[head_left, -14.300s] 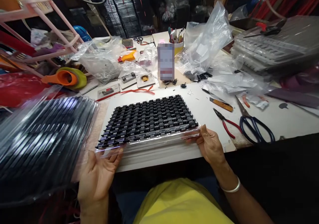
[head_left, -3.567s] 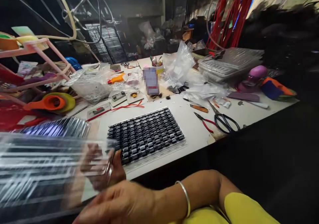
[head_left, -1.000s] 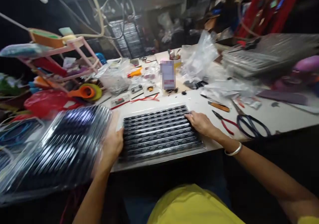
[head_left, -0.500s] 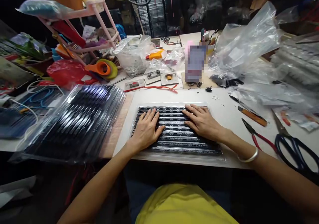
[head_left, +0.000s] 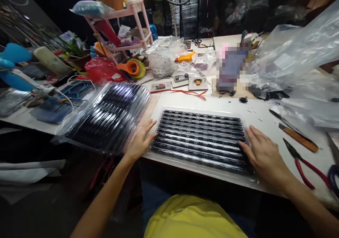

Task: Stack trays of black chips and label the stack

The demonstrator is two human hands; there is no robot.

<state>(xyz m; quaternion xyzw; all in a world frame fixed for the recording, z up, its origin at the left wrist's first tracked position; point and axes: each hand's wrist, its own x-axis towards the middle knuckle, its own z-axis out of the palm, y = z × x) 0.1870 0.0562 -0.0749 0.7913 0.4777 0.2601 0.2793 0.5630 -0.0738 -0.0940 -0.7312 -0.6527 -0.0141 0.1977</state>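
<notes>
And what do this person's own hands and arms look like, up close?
Both are ordinary human hands: the left hand and right hand wear no gloves. The left forearm and right forearm show no sleeves or cables. The torso wears a yellow garment.

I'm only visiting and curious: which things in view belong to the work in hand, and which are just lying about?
Seems part of the work:
dark tray
left hand, at its left edge
right hand, at its right edge
perhaps the plastic stack

Seems just lying about:
red-handled pliers
orange-handled tool
red bag
clear bag
</notes>
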